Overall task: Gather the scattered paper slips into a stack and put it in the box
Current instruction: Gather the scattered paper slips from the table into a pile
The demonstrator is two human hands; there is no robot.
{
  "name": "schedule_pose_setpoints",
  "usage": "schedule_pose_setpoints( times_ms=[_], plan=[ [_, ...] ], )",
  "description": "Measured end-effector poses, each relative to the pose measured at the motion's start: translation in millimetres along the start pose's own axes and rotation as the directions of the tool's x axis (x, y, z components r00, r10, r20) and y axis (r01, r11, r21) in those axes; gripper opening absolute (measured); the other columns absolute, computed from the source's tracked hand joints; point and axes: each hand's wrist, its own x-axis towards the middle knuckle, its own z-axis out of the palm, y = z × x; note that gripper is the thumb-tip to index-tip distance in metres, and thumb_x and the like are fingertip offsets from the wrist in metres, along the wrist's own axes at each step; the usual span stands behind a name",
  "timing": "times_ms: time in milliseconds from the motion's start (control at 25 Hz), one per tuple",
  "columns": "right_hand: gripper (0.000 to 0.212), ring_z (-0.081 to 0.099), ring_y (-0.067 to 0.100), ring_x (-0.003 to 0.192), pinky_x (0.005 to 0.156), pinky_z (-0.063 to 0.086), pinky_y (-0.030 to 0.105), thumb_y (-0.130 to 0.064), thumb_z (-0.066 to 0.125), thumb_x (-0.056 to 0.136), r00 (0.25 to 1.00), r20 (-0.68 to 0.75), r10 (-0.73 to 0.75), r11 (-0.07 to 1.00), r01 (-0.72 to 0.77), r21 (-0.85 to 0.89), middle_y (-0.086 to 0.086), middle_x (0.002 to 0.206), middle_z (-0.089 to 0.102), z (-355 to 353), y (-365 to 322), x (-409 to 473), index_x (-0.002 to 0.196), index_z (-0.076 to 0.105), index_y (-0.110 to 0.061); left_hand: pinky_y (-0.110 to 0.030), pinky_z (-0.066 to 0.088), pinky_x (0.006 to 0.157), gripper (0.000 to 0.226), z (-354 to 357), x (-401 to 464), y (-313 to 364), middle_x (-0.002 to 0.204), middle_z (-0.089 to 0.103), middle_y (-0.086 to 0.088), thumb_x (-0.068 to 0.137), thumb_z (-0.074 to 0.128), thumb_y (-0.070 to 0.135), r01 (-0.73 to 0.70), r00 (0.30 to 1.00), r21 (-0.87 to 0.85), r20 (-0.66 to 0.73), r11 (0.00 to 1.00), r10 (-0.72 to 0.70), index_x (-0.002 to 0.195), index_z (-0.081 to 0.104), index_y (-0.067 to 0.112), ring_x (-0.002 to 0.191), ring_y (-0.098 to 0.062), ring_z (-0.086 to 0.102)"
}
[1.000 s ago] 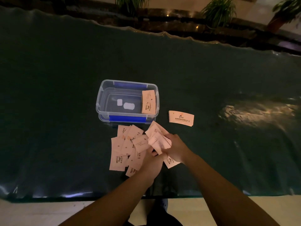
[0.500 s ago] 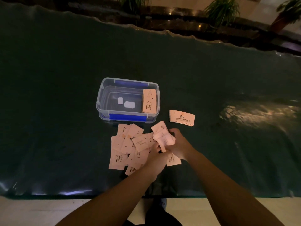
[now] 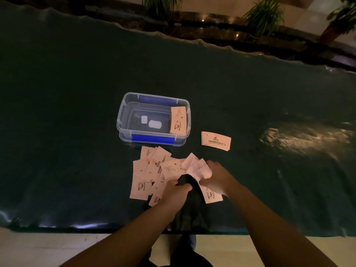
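Several pale pink paper slips (image 3: 152,170) lie overlapping on the dark green table cover, just in front of a clear plastic box (image 3: 123,112) with blue clips. A stack of slips (image 3: 178,120) leans against the box's right inner wall. Another neat stack (image 3: 215,141) lies on the cover to the right of the box. My right hand (image 3: 217,176) holds a loose bunch of slips (image 3: 198,168) above the pile. My left hand (image 3: 175,193) rests on the slips at the pile's near side, fingers closing on one. One more slip (image 3: 212,195) lies under my right wrist.
The table's near edge (image 3: 96,228) runs just below my hands, with pale floor beyond it. A dark ledge with potted plants (image 3: 264,16) lines the far side. A bright light reflection (image 3: 304,135) shines on the cover at the right.
My hands have drawn slightly apart and lower on the pile. The bunch in my right hand has dropped closer to the table. The box and both stacks have not moved.
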Motion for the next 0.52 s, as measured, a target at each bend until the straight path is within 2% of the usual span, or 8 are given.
schedule_pose_setpoints(
  times_ms=[80,160,240,360,400,520],
  plan=[
    [0.089,0.059,0.023,0.125,0.085,0.053,0.032,-0.043,0.081,0.078,0.995,0.011,-0.096,0.986,0.097,-0.134,0.001,0.149,0.048,-4.7,-15.3,4.0,0.156,0.039,-0.028,-0.047,0.048,0.107,0.048,-2.8,1.5,-7.1,0.126,0.060,-0.008,0.094,0.067,0.029,-0.009,1.000,-0.030,0.004,1.000,0.009,0.138,0.051,0.017,0.118,-0.027,0.058],
    [0.088,0.055,0.021,0.127,0.094,0.054,0.035,-0.044,0.082,0.078,0.982,0.030,-0.187,0.948,0.189,-0.258,-0.001,0.147,0.048,-6.9,-32.4,9.8,0.154,0.041,-0.029,-0.046,0.049,0.106,0.041,-4.3,2.7,-8.7,0.121,0.061,-0.006,0.095,0.067,0.026,-0.028,1.000,-0.079,0.009,0.997,0.029,0.132,0.054,0.016,0.115,-0.025,0.059],
    [0.084,0.050,0.021,0.133,0.105,0.050,0.041,-0.042,0.083,0.077,0.963,0.076,-0.259,0.900,0.269,-0.344,-0.001,0.150,0.047,-4.7,-47.3,15.9,0.151,0.045,-0.027,-0.040,0.052,0.101,0.033,-6.8,4.4,-10.7,0.110,0.062,-0.006,0.096,0.065,0.021,-0.082,0.997,-0.051,-0.013,0.995,0.081,0.128,0.058,0.014,0.104,-0.021,0.061],
    [0.086,0.046,0.021,0.139,0.111,0.044,0.045,-0.039,0.084,0.076,0.956,0.133,-0.263,0.893,0.294,-0.341,-0.002,0.155,0.047,0.2,-58.9,20.2,0.151,0.045,-0.027,-0.027,0.049,0.082,0.034,-17.2,2.5,-17.2,0.121,0.060,-0.006,0.096,0.065,0.023,-0.232,0.970,0.113,-0.050,0.966,0.239,0.128,0.056,0.016,0.106,-0.017,0.059],
    [0.086,0.047,0.021,0.138,0.111,0.044,0.044,-0.039,0.085,0.076,0.958,0.135,-0.253,0.905,0.283,-0.317,-0.002,0.153,0.048,2.1,-59.1,20.0,0.151,0.045,-0.028,-0.024,0.045,0.081,0.037,-22.7,3.1,-21.5,0.126,0.056,-0.001,0.094,0.066,0.026,-0.296,0.947,0.179,-0.073,0.938,0.312,0.129,0.053,0.019,0.107,-0.014,0.055],
    [0.084,0.050,0.019,0.130,0.104,0.049,0.039,-0.040,0.086,0.073,0.964,0.101,-0.247,0.922,0.266,-0.282,-0.003,0.144,0.051,8.4,-52.4,16.7,0.147,0.046,-0.031,-0.026,0.037,0.093,0.049,-43.2,9.7,-34.1,0.138,0.041,0.003,0.089,0.068,0.030,-0.444,0.825,0.388,-0.175,0.808,0.538,0.134,0.049,0.021,0.116,-0.009,0.034]
  ],
)
